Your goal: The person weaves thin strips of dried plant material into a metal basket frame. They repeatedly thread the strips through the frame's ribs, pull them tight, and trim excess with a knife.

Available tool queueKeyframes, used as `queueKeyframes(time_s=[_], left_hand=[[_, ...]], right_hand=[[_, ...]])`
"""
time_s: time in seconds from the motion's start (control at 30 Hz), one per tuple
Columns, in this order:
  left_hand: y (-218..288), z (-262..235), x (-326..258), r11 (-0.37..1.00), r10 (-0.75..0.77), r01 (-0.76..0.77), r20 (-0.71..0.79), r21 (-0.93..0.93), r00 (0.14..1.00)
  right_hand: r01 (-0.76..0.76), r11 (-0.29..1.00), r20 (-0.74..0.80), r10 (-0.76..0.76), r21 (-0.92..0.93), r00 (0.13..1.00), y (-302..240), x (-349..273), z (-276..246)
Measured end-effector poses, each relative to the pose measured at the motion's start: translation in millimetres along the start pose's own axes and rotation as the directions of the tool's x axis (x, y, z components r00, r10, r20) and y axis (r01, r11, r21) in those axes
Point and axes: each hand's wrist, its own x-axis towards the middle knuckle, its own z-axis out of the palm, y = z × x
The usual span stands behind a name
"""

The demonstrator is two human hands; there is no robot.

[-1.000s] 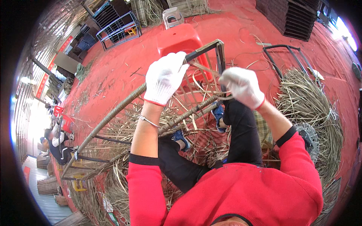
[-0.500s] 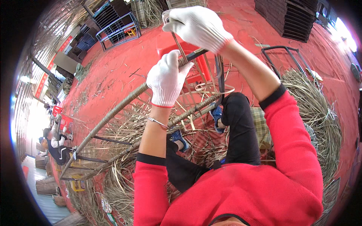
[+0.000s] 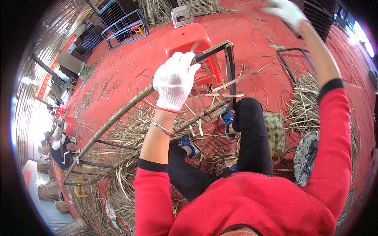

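Observation:
My left hand [image 3: 173,82], in a white knit glove, is closed around the upper bar [image 3: 126,107] of a long frame. Tan strands are wound tightly along that bar up to my fingers. Beyond them a stretch of dark metal [image 3: 212,51] shows bare, running to the frame's corner. A short, blurred strand [image 3: 195,46] sticks up by my left fingertips. Far out at the upper right is my gloved right hand [image 3: 287,13], its fingers smeared by motion; whether it holds a strand is hidden by the blur. A lower wrapped bar [image 3: 201,115] crosses in front of my feet.
Behind the frame's corner stands a red plastic stool [image 3: 187,37], with a smaller grey stool [image 3: 182,16] beyond. Loose strands [image 3: 309,102] are heaped at the right, near a plaid cloth [image 3: 274,131]. A co-worker [image 3: 59,147] sits at the far left. Dark stacks [image 3: 315,19] rise at upper right.
My right hand has swung away to the right from above the bar, uncovering the red and grey stools. My left hand keeps its place on the bar.

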Motion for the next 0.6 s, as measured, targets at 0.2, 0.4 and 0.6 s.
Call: queueKeyframes(time_s=[0.2, 0.4, 0.6], left_hand=[[-6.5, -1.9, 10.1, 0.998, -0.068, 0.064, 0.156, 0.028, 0.985], [-25.3, -10.1, 33.9, 0.950, -0.160, 0.282, 0.565, -0.135, 0.810], [-32.1, -18.8, 51.1, 0.705, -0.138, 0.636, 0.818, -0.315, 0.558]], right_hand=[[-0.650, 0.612, -0.045, 0.712, -0.450, 0.701, 215.3, -167.7, -121.0], [-0.342, 0.745, -0.294, 0.203, -0.573, 0.934, 50.0, -182.2, -32.4], [0.347, 0.850, -0.268, -0.254, 0.397, 0.929, -197.2, -180.9, 126.9]])
